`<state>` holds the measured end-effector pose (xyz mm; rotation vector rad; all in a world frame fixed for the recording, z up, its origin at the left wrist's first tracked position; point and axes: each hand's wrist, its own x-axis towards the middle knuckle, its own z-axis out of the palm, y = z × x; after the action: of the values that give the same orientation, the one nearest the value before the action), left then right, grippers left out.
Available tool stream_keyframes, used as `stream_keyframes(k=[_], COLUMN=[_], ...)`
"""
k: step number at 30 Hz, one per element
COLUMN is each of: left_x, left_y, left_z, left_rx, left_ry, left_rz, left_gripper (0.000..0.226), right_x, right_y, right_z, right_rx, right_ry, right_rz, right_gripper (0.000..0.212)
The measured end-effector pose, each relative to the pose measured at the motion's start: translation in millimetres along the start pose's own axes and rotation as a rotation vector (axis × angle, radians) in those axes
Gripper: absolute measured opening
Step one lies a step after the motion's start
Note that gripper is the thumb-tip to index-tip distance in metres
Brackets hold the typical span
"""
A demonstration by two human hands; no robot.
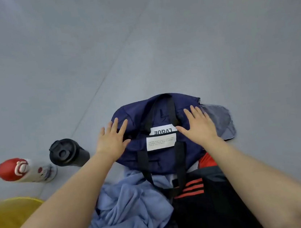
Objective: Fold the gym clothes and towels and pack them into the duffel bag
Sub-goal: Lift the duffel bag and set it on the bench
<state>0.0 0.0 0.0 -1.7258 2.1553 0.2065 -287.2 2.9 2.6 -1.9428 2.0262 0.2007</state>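
A navy duffel bag (142, 113) with black straps and white labels lies flat on the grey surface. My left hand (112, 140) rests on its left side with fingers straight and spread. My right hand (198, 125) lies flat on its right side the same way. A crumpled light blue towel (126, 202) sits in front of the bag, partly under it. A black garment with red stripes (193, 190) lies beside the towel on the right. A grey-blue cloth (220, 120) sticks out from under the bag's right end.
A black tumbler (68, 152) and a white bottle with a red cap (24, 170) stand to the left of the bag. Something yellow (8, 216) shows at the lower left. The grey surface (136, 39) stretches beyond the bag.
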Motion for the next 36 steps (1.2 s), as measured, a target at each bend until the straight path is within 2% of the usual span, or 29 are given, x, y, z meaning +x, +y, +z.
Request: stream_keyframes(k=[6, 11, 15, 17, 19, 20, 22, 24, 29, 36], left_x=[48.0, 69.6, 74.3, 75.8, 75.9, 75.2, 72.5, 67.6, 52.5, 21.7], left_y=[-3.7, -5.6, -11.1, -12.9, -16.0, -18.1, -22.0, -21.2, -6.1, 1.9], left_z=[42.1, 67.0, 81.5, 83.7, 84.9, 85.1, 85.0, 81.0, 49.3, -12.0], left_rx=[-0.099, -0.315, -0.433, -0.507, -0.563, -0.595, -0.678, -0.731, -0.772, -0.793], left_ry=[-0.097, -0.147, -0.143, -0.142, -0.121, -0.094, -0.034, 0.023, 0.163, 0.269], left_rz=[-0.094, -0.24, -0.338, -0.376, -0.396, -0.404, -0.423, -0.421, -0.349, -0.326], left_gripper=[0.067, 0.069, 0.073, 0.071, 0.069, 0.068, 0.066, 0.061, 0.043, 0.037], right_x=[35.3, 54.2, 61.4, 64.9, 68.5, 69.7, 70.5, 68.2, 53.9, 24.3], right_y=[13.6, 21.7, 25.8, 28.9, 30.0, 29.9, 25.7, 16.6, -12.7, -33.1], right_z=[51.2, 72.3, 82.3, 86.0, 85.3, 83.8, 78.4, 70.4, 43.9, -7.3], right_rx=[-0.059, -0.019, 0.034, 0.195, 0.428, 0.489, 0.477, 0.423, 0.403, 0.428], right_ry=[-0.068, -0.091, 0.003, 0.086, 0.139, 0.149, 0.164, 0.198, 0.236, 0.281], right_rz=[0.092, 0.214, 0.263, 0.336, 0.5, 0.558, 0.566, 0.524, 0.451, 0.414], right_gripper=[0.078, 0.08, 0.088, 0.094, 0.085, 0.074, 0.046, 0.029, 0.03, 0.026])
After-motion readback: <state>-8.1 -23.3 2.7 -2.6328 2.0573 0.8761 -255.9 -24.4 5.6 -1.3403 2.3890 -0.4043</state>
